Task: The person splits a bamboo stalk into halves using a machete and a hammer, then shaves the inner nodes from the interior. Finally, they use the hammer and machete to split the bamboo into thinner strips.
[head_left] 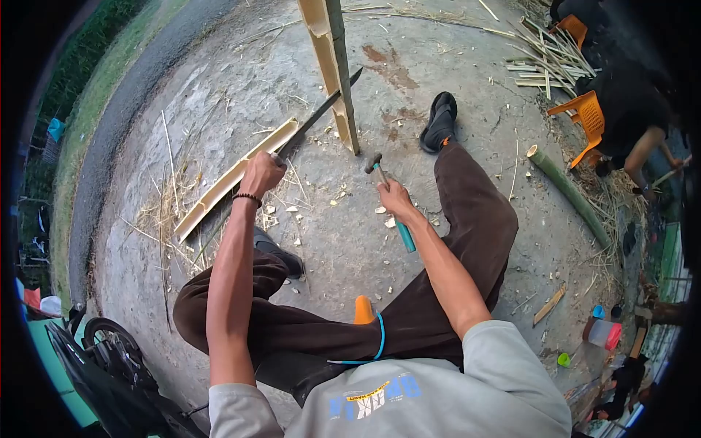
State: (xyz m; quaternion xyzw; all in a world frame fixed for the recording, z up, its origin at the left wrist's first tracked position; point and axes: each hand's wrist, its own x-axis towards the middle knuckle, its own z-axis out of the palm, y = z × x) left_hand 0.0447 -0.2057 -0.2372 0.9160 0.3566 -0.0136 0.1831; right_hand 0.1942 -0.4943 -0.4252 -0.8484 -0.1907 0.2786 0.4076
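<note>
My left hand (263,177) is closed around the handle of a machete (310,123). Its dark blade points up and to the right and crosses an upright split bamboo piece (320,33), the tip showing past the far edge. In my right hand (396,198) is a hammer (374,162), gripped partway along, with its head just below the bamboo's lower end and its teal handle end sticking out below the fist. Beside my left hand a second split bamboo length (274,142) lies on the concrete, its hollow side showing.
Wood chips and thin strips litter the concrete (328,241) between my feet. At right lie a green bamboo pole (566,191) and a pile of strips (551,62). Another person (631,109) sits near an orange chair (584,120). A motorcycle (120,365) stands at lower left.
</note>
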